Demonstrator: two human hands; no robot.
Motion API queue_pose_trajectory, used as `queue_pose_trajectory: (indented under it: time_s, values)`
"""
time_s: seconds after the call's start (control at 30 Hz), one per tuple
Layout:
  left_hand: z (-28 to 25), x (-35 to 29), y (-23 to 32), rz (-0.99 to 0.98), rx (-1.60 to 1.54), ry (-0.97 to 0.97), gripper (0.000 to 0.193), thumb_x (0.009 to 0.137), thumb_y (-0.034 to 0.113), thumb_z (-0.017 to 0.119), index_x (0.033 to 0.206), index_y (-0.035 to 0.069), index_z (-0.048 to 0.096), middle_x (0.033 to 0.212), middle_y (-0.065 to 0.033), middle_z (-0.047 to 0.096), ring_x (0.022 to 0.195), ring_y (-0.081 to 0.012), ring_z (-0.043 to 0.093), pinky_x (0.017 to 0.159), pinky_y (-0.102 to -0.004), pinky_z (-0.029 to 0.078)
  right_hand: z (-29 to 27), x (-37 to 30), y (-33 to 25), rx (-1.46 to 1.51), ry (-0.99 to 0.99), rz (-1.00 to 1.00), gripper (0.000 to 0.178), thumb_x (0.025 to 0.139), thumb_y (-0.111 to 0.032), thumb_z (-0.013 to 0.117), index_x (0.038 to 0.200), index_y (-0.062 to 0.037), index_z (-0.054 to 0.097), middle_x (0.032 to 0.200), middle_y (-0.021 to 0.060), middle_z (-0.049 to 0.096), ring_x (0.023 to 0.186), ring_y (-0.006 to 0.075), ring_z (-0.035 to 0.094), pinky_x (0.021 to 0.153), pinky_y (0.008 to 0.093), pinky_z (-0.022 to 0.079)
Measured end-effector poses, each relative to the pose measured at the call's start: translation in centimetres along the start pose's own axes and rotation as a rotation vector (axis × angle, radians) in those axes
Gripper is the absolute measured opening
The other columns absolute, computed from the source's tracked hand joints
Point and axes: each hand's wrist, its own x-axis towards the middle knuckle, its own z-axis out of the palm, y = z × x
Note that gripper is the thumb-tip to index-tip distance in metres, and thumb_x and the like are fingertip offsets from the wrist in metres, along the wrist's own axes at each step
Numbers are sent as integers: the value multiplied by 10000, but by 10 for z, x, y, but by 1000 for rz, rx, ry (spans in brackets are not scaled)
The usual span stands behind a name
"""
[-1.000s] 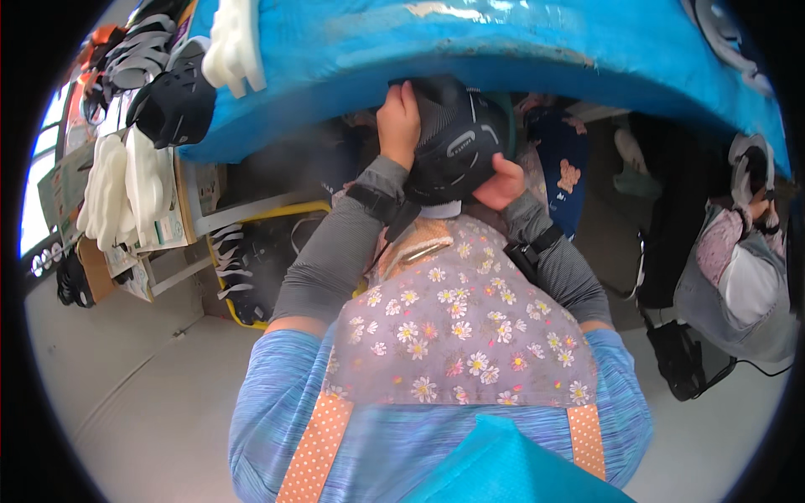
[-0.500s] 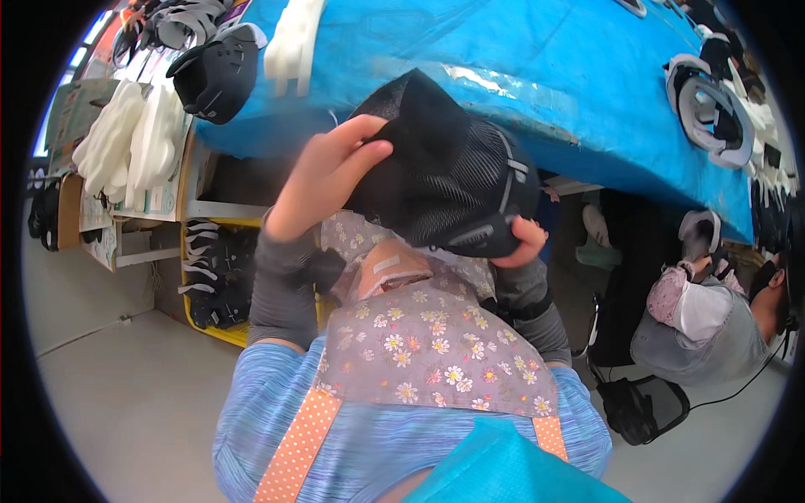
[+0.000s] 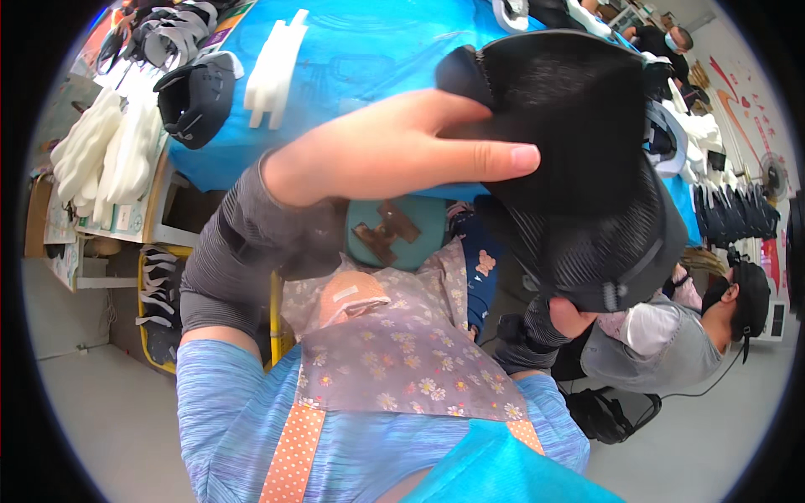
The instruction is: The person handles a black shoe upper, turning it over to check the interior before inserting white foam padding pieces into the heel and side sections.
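Note:
I hold up a black fabric cover (image 3: 570, 126) with shiny mesh on its lower part and what looks like a zip along its upper edge. My left hand (image 3: 402, 147) grips its left side, the thumb stretched across the outside and the fingers out of sight behind the cloth. Below it, my right hand (image 3: 572, 320) is mostly hidden by the cover, so its fingers do not show. On the blue-covered table (image 3: 344, 38) stands a similar black curved piece (image 3: 195, 101) with a grey edge. White foam strips (image 3: 277, 71) lie beside that piece.
More white foam pieces (image 3: 101, 151) are piled at the left. A yellow crate (image 3: 153, 348) with black parts sits low on the left. A teal stool (image 3: 360, 222) is under the table edge. At the right a co-worker (image 3: 662, 344) sits near a black bag (image 3: 616, 419).
The black cover has come up and to the right, nearer the camera, and turned. My left hand has moved right with it. My right hand has shifted lower and further behind the cover.

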Motion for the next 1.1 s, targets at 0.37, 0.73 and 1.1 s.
queue_pose_trajectory:
  time_s: [0.37,0.73,1.1]
  values:
    - [75,49,-45,555,421,392,203,936,231,617,1027,49,616,727,-203,593,690,-393,600,573,-422,455,3,-29,17,-408,-208,498,666,740,-10,668,1367,68,455,1279,242,571,1141,339,590,999,457,455]
    - [77,60,-82,510,698,550,219,911,258,638,900,41,609,696,-169,596,646,-365,590,538,-424,445,7,-46,51,-306,-269,642,623,774,-34,646,1363,55,466,1286,222,572,1149,319,588,1001,438,457]
    - [101,50,-128,298,612,552,212,938,246,609,881,46,569,617,-179,581,579,-363,602,498,-421,462,13,-48,52,-340,-269,669,580,808,-59,624,1360,42,477,1292,201,574,1157,299,587,1004,419,459]
